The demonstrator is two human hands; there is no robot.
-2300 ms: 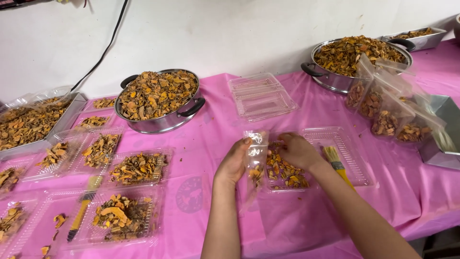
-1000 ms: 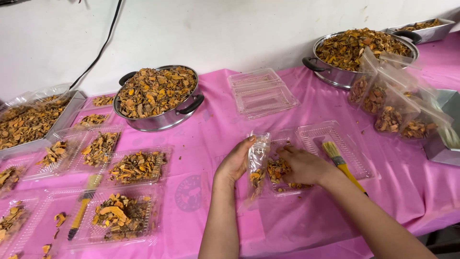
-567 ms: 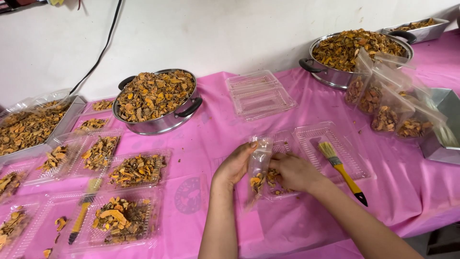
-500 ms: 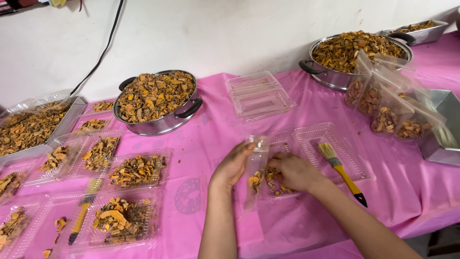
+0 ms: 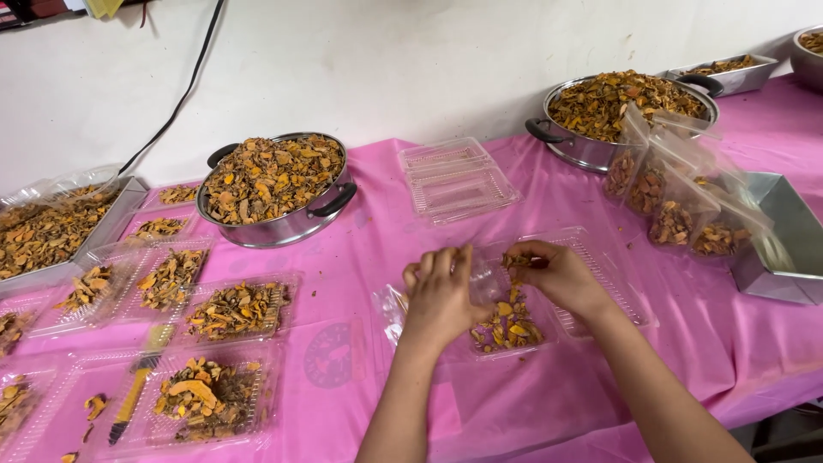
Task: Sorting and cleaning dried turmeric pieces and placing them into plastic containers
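Two hands [image 5: 441,291] [image 5: 557,274], two pots [image 5: 274,184] [image 5: 613,116], four bags [image 5: 677,201]

Glossy pink plastic sheet [image 5: 386,249] covers the worktop; clear, ribbed plastic clamshell trays [image 5: 454,176], shiny steel pots [image 5: 283,225], and rough, matt dried slices [image 5: 506,326].

clear bag [image 5: 393,310] now flat on table, brush hidden, hands [image 5: 561,276] raised

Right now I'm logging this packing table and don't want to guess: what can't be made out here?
Head view only:
- The clear bag is mostly hidden under the left hand.
- The right hand covers part of the open clamshell tray; how much it pinches is unclear.
- The far-right bowl and the left trays are cut by the frame edges.
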